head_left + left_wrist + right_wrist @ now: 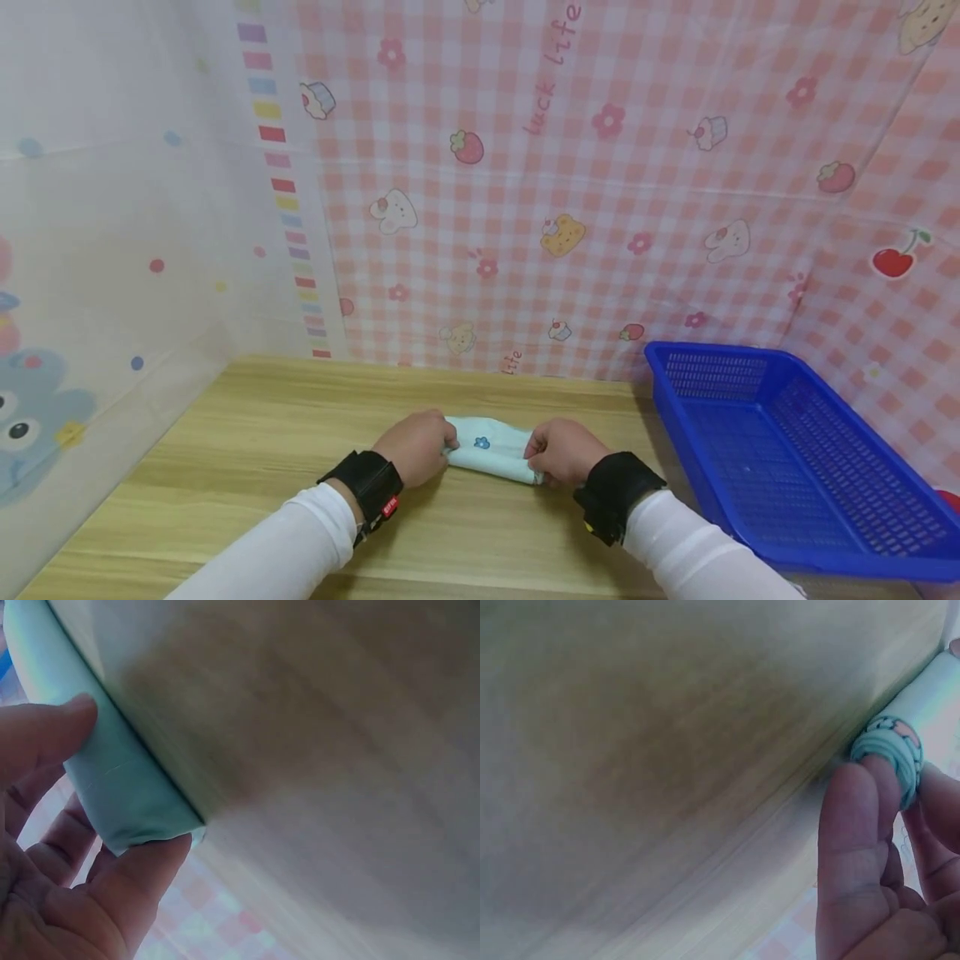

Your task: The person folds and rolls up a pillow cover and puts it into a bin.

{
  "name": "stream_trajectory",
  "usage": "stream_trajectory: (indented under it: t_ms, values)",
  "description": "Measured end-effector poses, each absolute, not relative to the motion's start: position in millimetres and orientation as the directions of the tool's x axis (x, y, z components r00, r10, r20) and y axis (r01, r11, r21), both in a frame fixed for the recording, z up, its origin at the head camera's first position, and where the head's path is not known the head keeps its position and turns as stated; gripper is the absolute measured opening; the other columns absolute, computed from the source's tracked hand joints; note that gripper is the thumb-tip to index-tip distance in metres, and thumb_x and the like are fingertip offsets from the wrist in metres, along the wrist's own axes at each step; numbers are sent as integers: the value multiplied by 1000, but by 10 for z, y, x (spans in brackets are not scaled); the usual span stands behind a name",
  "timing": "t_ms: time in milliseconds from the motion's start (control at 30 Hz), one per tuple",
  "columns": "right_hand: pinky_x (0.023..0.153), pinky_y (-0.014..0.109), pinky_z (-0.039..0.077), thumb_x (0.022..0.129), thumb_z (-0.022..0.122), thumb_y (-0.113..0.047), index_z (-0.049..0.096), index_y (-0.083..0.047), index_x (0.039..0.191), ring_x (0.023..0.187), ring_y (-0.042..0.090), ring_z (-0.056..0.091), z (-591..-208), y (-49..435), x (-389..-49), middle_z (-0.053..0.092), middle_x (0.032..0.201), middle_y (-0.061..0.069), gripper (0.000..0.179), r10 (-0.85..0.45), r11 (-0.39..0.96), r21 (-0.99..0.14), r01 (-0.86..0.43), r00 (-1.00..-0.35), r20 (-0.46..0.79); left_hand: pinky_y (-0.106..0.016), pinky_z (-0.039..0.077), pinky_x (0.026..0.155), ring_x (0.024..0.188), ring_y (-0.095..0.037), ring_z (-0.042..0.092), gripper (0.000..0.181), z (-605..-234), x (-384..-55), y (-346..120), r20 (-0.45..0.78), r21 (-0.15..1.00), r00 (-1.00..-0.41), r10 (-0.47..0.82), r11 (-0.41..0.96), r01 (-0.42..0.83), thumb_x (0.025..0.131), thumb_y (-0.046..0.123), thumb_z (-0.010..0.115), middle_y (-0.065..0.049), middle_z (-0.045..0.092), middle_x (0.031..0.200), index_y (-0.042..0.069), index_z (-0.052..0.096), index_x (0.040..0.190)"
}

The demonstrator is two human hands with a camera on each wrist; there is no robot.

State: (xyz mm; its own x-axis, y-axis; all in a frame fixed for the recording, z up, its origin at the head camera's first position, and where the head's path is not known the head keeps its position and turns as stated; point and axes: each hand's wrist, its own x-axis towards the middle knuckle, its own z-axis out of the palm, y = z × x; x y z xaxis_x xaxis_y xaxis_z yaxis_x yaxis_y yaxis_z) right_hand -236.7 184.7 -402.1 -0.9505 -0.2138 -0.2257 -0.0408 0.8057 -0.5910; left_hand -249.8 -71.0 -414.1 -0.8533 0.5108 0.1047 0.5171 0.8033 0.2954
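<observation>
A mint-green cloth [497,433] with a small blue flower print lies on the wooden table, its near edge rolled into a tube. At the roll's left end my left hand [418,446] holds it; in the left wrist view the thumb lies on top of the cloth [124,769] and a finger presses against its end. My right hand [568,452] grips the other end. There, in the right wrist view, the rolled layers [891,746] show with a patterned strip, fingertips against the end and thumb at the side.
To the right stands a blue plastic basket [723,525] with mesh walls. Behind the wooden table [300,400] hangs a pink checked sheet [525,308], and a white printed sheet [195,275] covers the left side.
</observation>
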Motion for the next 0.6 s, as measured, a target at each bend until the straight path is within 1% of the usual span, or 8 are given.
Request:
stream_trajectory:
  t_ms: [33,133,233,300,367,467,600]
  values:
    - [59,26,49,93,78,-7,73,-9,87,65,15,60,-4026,1846,-2357,67,80,1,8,-220,812,-581,-59,-952,-211,-40,58,92,98,-23,70,18,-4151,-2498,-709,111,294,-852,511,803,519,86,2,81,-5,72,102,8,82,103]
    - [68,28,49,87,85,-11,73,-11,87,71,15,58,-4034,1826,-2316,67,81,-2,11,-254,841,-523,-138,-954,-156,-39,59,90,96,-22,70,14,-4175,-2500,-704,126,287,-849,513,800,527,88,4,80,-4,71,100,8,81,101]
    - [80,35,51,81,90,-13,74,-10,91,78,16,57,-4037,1785,-2277,69,87,-2,19,-301,863,-454,-222,-947,-109,-39,59,88,93,-20,69,12,-4178,-2498,-698,127,291,-852,508,802,522,89,3,79,-3,70,98,8,80,100]
    - [85,39,53,80,91,-13,75,-8,93,81,16,58,-4039,1756,-2259,71,90,0,22,-331,871,-411,-268,-940,-88,-38,59,87,92,-19,68,11,-4171,-2492,-694,122,293,-855,505,804,517,89,3,78,-3,69,96,8,79,99]
    - [86,40,55,80,90,-13,76,-7,97,82,16,59,-4051,1737,-2255,73,93,2,22,-359,876,-372,-308,-930,-75,-38,58,86,90,-18,66,11,-4162,-2485,-691,112,296,-857,503,806,512,90,2,77,-2,68,96,8,79,99]
    - [83,38,55,84,88,-13,76,-7,98,81,14,59,-4077,1733,-2261,74,94,2,19,-396,876,-328,-353,-916,-72,-38,58,86,89,-17,65,10,-4147,-2479,-692,92,308,-858,505,805,507,90,2,76,-2,67,96,8,77,99]
    - [81,36,52,91,81,-15,75,-10,98,79,13,56,-4109,1759,-2285,72,92,-1,11,-437,865,-313,-392,-895,-88,-39,58,89,92,-16,64,11,-4138,-2486,-705,54,334,-863,502,806,489,93,2,75,-2,68,100,9,75,101]
